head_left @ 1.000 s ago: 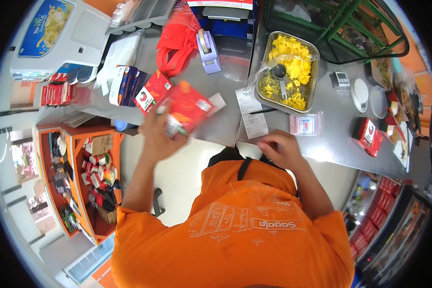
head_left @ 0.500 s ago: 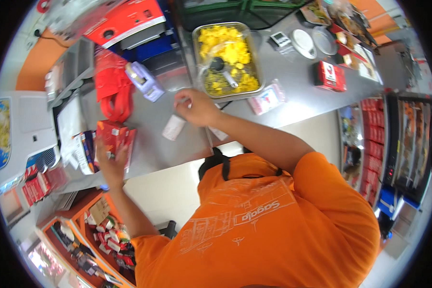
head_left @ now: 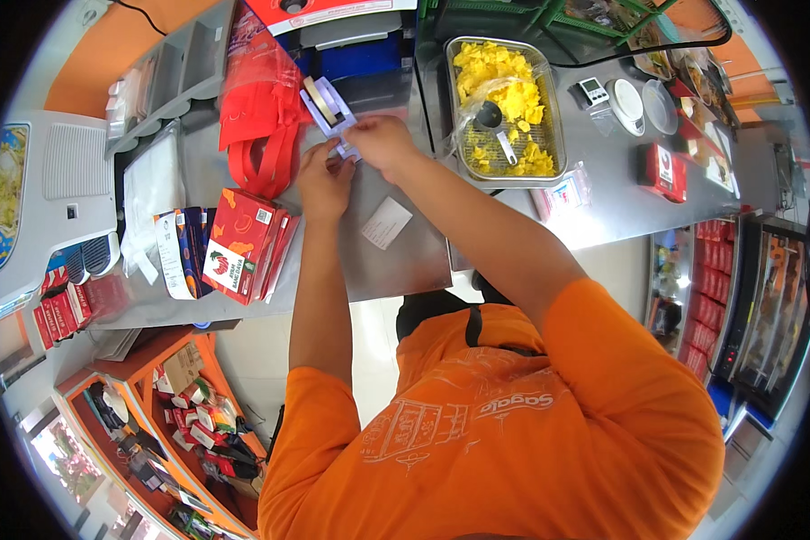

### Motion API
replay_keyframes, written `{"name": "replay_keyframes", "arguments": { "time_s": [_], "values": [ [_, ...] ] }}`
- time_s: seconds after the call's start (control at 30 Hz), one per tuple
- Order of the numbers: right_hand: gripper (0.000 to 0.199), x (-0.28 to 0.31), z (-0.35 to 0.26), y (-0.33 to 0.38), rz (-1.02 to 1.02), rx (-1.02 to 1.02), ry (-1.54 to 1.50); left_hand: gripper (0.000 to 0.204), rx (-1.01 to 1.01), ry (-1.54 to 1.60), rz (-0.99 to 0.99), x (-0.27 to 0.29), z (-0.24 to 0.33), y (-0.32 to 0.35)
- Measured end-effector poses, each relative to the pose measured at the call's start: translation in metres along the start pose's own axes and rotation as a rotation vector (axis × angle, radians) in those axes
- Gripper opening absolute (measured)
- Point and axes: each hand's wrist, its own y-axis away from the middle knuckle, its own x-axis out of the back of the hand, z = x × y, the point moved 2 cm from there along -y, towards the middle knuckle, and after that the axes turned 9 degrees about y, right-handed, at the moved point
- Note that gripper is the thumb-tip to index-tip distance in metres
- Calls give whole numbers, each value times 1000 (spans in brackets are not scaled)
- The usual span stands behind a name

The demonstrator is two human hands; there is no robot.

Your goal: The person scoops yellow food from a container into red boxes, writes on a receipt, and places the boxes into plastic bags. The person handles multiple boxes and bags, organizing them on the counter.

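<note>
A lilac tape dispenser point(head_left: 329, 101) with a roll of tape lies on the metal counter beside the red bag. My left hand point(head_left: 324, 184) is at its near end, fingers curled and thumb against the lilac plastic. From the right, my right hand point(head_left: 382, 144) meets it at the same end with fingers closed; whatever they pinch is hidden. Nearer me, a small white paper slip point(head_left: 387, 223) rests flat on the counter. To the left of my left forearm stand several red printed cartons point(head_left: 240, 243), side by side with dark blue ones point(head_left: 187, 247).
A red carrier bag point(head_left: 259, 121) lies behind the cartons. Right of my hands sits a metal tray point(head_left: 562, 157) of yellow food pieces with a black scoop point(head_left: 488, 115). A timer point(head_left: 592, 90), white round lid point(head_left: 627, 103) and red box point(head_left: 664, 171) stand farther right.
My left hand has left the red cartons and moved right and away to the tape dispenser. My right hand has come to it too. The view has shifted; the slip stays on the counter.
</note>
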Motion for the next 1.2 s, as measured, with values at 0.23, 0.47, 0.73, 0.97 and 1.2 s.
{"name": "replay_keyframes", "arguments": {
  "time_s": [0.23,0.47,0.73,0.97,1.2],
  "values": [
    [34,19,47,30,339,-11,641,49,-53,48,-26,-16,22,0],
    [29,21,20,37,282,235,1032,49,-11,-70,113,5,4,13],
    [15,276,43,178,-36,355,-6,36,-522,-22,-52,-112,177,80],
    [9,507,95,240,450,100,-219,54,-624,-2,-766,-375,276,68],
    [15,576,113,231,483,14,-338,80,-829,-456,-1004,-525,281,50]
  ]
}}
